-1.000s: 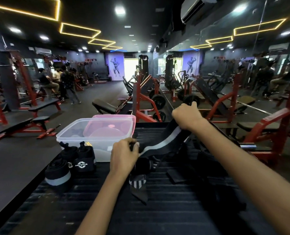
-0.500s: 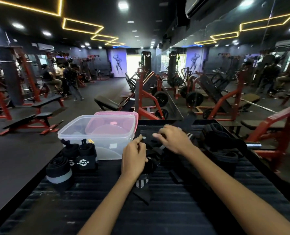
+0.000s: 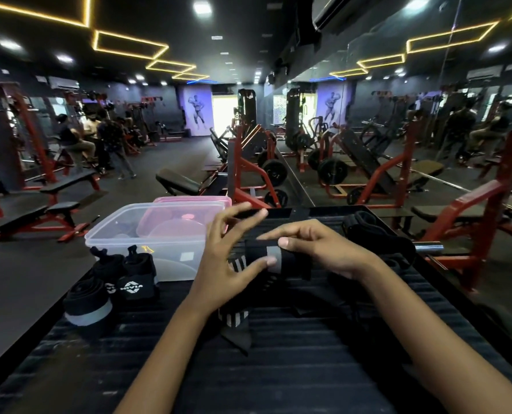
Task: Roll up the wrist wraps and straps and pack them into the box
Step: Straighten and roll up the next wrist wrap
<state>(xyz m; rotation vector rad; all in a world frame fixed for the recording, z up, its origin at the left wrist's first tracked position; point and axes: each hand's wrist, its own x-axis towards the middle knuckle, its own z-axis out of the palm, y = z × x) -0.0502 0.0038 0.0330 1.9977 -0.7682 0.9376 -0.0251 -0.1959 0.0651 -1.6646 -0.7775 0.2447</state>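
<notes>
Two hands meet on one rolled wrist wrap (image 3: 274, 258), and we've got it lying crosswise, long axis running left to right above the black ribbed table (image 3: 293, 377). Our right hand (image 3: 323, 249) curls round the roll's right end, thumb on the grey stripe. Our left hand (image 3: 228, 261) is spread wide, only its thumb tip touching the stripe. A loose striped tail hangs down toward us. To the far left sits the clear box (image 3: 147, 246), just beside the left hand, a pink lid (image 3: 189, 216) propped inside it; we see no wraps in there yet. Three finished rolls (image 3: 114, 282) wait near its front. More black straps (image 3: 377, 237) lie far right.
</notes>
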